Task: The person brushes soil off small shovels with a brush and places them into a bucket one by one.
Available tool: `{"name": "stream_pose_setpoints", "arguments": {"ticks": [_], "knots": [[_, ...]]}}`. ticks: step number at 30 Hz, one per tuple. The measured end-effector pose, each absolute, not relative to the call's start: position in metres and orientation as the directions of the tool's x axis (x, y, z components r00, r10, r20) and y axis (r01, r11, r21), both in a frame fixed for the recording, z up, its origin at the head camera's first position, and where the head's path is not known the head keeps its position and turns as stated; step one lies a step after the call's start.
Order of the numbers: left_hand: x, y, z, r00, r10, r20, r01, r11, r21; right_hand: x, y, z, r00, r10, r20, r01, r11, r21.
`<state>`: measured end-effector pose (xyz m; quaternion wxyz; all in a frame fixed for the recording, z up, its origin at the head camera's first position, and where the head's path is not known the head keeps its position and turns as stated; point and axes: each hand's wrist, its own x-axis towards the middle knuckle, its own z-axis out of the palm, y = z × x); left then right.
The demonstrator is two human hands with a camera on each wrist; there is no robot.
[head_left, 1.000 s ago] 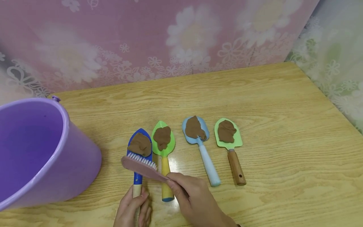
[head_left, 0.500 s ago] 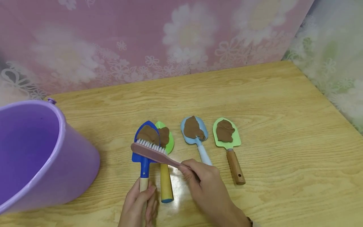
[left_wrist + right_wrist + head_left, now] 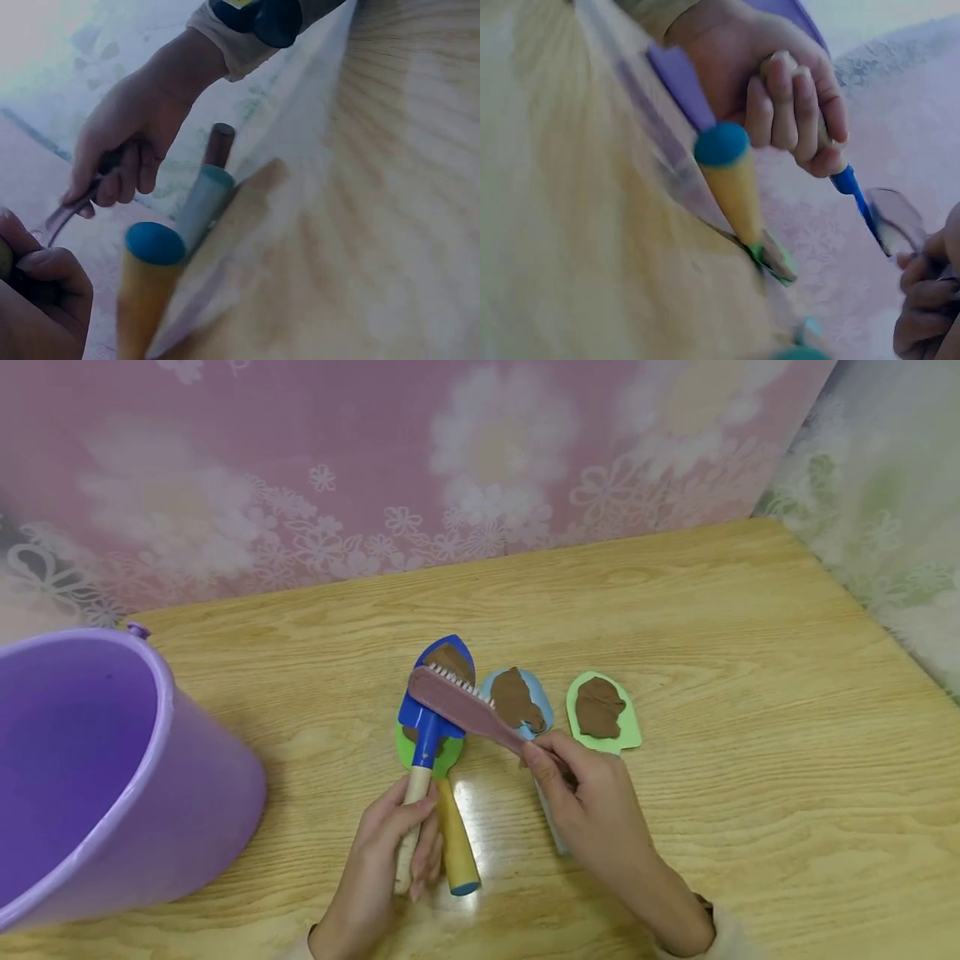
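Observation:
My left hand (image 3: 397,839) grips the pale wooden handle of a blue trowel (image 3: 427,727), lifted over the table. On the trowel's blade lies a flat lump of brown clay (image 3: 450,658). My right hand (image 3: 592,793) holds the handle of a pinkish-brown brush (image 3: 457,702), its white bristles at the clay and hiding part of it. Beneath the blue trowel, partly covered, is a green trowel with a yellow handle (image 3: 459,852). In the right wrist view, my left hand (image 3: 780,97) has its fingers curled round the handle and the blue blade (image 3: 864,210) points toward the brush.
A light-blue trowel (image 3: 546,697) and a light-green trowel (image 3: 632,727) lie to the right, each bearing brown clay; my right hand covers parts of their handles. A large purple bucket (image 3: 202,785) stands at the left. A pink flowered backdrop (image 3: 360,460) rises behind the wooden table (image 3: 750,635).
The blue trowel has risen and moved right, from beside the green trowel to over it. Both hands went along, the brush staying across the blade.

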<state>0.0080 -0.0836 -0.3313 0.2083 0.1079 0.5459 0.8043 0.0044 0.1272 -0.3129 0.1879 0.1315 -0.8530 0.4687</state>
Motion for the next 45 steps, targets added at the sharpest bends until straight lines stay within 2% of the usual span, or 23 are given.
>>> {"name": "stream_pose_setpoints", "arguments": {"ticks": [4,8,12,16,20,24,28,32,36,42,45], "knots": [[0.003,-0.079,-0.322,-0.879,0.464,-0.114,-0.286,-0.318,0.904,-0.006,0.131,-0.296,-0.931,-0.088,0.353,-0.316,0.677,-0.665],[-0.002,-0.071,-0.314,-0.858,0.483,-0.177,-0.375,-0.353,0.857,-0.014,0.128,-0.276,-0.988,-0.073,0.136,-0.141,0.786,-0.602],[-0.009,-0.057,-0.303,-0.867,0.446,-0.223,-0.420,-0.411,0.809,-0.026,0.122,-0.257,-0.993,-0.105,-0.054,-0.049,0.784,-0.618],[-0.013,-0.039,-0.287,-0.905,0.357,-0.230,-0.380,-0.440,0.814,-0.037,0.115,-0.244,-0.975,-0.175,-0.137,-0.021,0.688,-0.726],[-0.018,-0.024,-0.271,-0.942,0.266,-0.203,-0.309,-0.454,0.836,-0.049,0.114,-0.233,-0.968,-0.200,-0.149,0.007,0.575,-0.818],[-0.029,-0.007,-0.258,-0.959,0.223,-0.175,-0.271,-0.545,0.794,-0.056,0.125,-0.224,-0.981,-0.141,-0.131,0.042,0.509,-0.860],[-0.041,0.011,-0.254,-0.964,0.194,-0.181,-0.263,-0.622,0.737,-0.058,0.130,-0.222,-0.990,-0.092,-0.109,0.055,0.458,-0.887],[-0.051,0.014,-0.259,-0.962,0.161,-0.220,-0.272,-0.610,0.744,-0.059,0.124,-0.226,-0.993,-0.068,-0.093,0.061,0.376,-0.925],[-0.058,0.003,-0.269,-0.962,0.133,-0.239,-0.273,-0.507,0.818,-0.063,0.123,-0.230,-0.992,-0.067,-0.104,0.073,0.360,-0.930],[-0.063,0.003,-0.289,-0.940,0.221,-0.261,-0.310,-0.229,0.923,-0.066,0.144,-0.240,-0.993,0.004,-0.116,0.103,0.482,-0.870],[-0.067,0.005,-0.300,-0.936,0.250,-0.246,-0.287,-0.141,0.947,-0.068,0.152,-0.250,-0.995,0.019,-0.093,0.091,0.475,-0.875]]}}
